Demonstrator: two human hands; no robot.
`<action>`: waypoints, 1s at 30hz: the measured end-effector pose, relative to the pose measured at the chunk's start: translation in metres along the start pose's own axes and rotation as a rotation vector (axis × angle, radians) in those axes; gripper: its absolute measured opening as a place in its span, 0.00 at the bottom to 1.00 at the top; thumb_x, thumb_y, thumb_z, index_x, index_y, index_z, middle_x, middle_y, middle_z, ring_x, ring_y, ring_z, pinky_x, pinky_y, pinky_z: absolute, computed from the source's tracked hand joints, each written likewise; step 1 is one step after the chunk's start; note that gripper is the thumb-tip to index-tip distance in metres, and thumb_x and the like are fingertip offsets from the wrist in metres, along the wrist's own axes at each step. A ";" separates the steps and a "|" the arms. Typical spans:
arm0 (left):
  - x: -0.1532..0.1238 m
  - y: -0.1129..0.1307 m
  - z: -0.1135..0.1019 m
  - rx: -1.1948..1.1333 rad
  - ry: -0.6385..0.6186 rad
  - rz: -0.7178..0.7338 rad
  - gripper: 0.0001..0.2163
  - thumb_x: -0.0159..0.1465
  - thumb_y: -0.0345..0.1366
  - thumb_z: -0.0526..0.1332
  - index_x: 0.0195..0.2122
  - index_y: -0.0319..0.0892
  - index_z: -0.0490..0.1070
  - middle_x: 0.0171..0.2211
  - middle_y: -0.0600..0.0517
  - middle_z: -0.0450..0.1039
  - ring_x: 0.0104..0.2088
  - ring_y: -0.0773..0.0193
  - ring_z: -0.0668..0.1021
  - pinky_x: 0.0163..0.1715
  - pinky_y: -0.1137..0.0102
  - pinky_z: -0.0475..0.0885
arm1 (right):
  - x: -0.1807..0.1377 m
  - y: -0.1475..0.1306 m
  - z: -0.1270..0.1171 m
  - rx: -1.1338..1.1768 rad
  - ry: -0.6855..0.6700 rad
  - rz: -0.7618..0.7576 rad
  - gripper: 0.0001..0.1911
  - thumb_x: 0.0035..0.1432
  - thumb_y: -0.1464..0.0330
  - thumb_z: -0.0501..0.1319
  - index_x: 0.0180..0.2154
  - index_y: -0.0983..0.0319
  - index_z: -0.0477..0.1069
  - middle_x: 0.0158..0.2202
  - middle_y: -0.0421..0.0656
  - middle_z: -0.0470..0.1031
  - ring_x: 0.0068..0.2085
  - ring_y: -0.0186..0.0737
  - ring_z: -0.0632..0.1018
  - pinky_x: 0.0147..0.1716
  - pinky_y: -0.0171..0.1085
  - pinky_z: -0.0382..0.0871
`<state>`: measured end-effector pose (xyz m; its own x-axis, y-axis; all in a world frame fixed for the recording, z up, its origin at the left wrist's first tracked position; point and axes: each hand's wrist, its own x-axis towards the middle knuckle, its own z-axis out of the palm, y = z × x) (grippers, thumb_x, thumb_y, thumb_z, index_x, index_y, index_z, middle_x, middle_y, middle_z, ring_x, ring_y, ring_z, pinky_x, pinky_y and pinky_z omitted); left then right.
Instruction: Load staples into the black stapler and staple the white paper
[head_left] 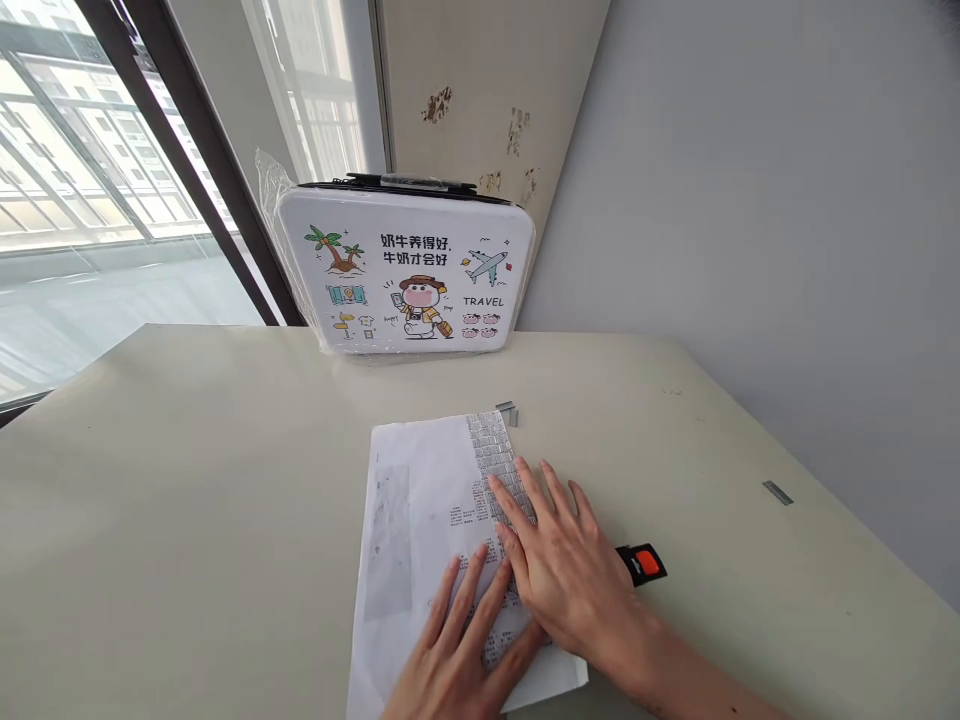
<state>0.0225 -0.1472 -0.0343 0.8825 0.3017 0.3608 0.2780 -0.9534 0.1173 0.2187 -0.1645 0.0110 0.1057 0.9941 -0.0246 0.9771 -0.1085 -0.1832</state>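
A white sheet of paper (pixel 420 500) with printed text lies on the table in front of me, its right side folded over into a patterned strip (pixel 491 450). My right hand (pixel 562 560) lies flat on the folded strip, fingers stretched out and pressing down. My left hand (pixel 457 650) rests flat on the lower part of the paper, fingers spread, touching the right hand. Neither hand holds anything. Just right of my right hand sits a small black and orange stapler (pixel 643 563), partly hidden by that hand.
A white cartoon-printed case (pixel 405 270) stands upright against the wall at the table's (pixel 187 480) far edge. Small strips of staples lie above the paper (pixel 508 409) and at the right (pixel 778 492). A window is at left, a grey wall at right.
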 end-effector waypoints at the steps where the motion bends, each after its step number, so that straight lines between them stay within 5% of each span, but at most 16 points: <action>1: 0.001 0.000 -0.001 -0.004 0.003 -0.002 0.42 0.60 0.16 0.55 0.76 0.48 0.50 0.75 0.40 0.48 0.73 0.37 0.54 0.64 0.41 0.66 | 0.001 0.001 -0.003 0.025 -0.006 -0.001 0.30 0.76 0.56 0.44 0.75 0.50 0.51 0.77 0.45 0.47 0.75 0.62 0.53 0.68 0.67 0.56; 8: -0.001 0.003 -0.018 -0.082 -0.114 -0.043 0.44 0.58 0.17 0.56 0.75 0.50 0.51 0.77 0.47 0.43 0.75 0.39 0.51 0.68 0.38 0.59 | -0.018 0.029 -0.039 0.416 0.000 0.003 0.30 0.77 0.52 0.41 0.70 0.54 0.61 0.73 0.41 0.61 0.73 0.45 0.61 0.70 0.48 0.60; 14: -0.006 0.002 -0.035 -0.077 -0.166 -0.067 0.42 0.61 0.16 0.54 0.76 0.51 0.50 0.77 0.50 0.44 0.75 0.42 0.51 0.69 0.41 0.59 | -0.053 0.080 -0.049 0.476 -0.121 -0.251 0.19 0.71 0.53 0.59 0.59 0.50 0.72 0.58 0.42 0.78 0.58 0.47 0.77 0.57 0.45 0.71; 18: -0.007 0.002 -0.043 -0.073 -0.152 -0.049 0.38 0.67 0.20 0.53 0.76 0.51 0.47 0.77 0.50 0.44 0.75 0.44 0.51 0.68 0.42 0.60 | -0.059 0.112 -0.036 0.517 -0.040 -0.152 0.15 0.71 0.54 0.59 0.52 0.50 0.76 0.48 0.41 0.82 0.48 0.47 0.80 0.46 0.44 0.75; 21: -0.006 -0.002 -0.053 -0.079 -0.178 -0.044 0.33 0.74 0.31 0.56 0.76 0.53 0.46 0.76 0.51 0.46 0.75 0.45 0.53 0.67 0.45 0.63 | -0.056 0.128 -0.025 0.574 0.041 -0.041 0.18 0.69 0.50 0.59 0.52 0.51 0.75 0.48 0.43 0.81 0.47 0.48 0.79 0.39 0.42 0.74; 24: -0.011 -0.020 -0.062 -0.088 -0.187 -0.059 0.32 0.74 0.44 0.58 0.76 0.54 0.47 0.76 0.51 0.47 0.74 0.45 0.53 0.66 0.46 0.65 | -0.049 0.140 -0.017 0.592 0.124 0.082 0.22 0.67 0.46 0.58 0.52 0.52 0.74 0.44 0.43 0.81 0.40 0.46 0.78 0.31 0.40 0.71; 30: -0.040 -0.082 -0.072 0.046 -0.091 -0.247 0.28 0.77 0.44 0.52 0.76 0.55 0.47 0.76 0.54 0.48 0.74 0.47 0.54 0.70 0.45 0.56 | -0.040 0.152 -0.009 0.647 0.170 0.115 0.22 0.63 0.44 0.63 0.47 0.52 0.76 0.37 0.40 0.80 0.35 0.42 0.76 0.32 0.39 0.70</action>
<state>-0.0629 -0.0810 0.0078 0.8157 0.5257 0.2415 0.5043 -0.8506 0.1484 0.3646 -0.2206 -0.0068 0.2815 0.9573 0.0660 0.6562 -0.1419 -0.7412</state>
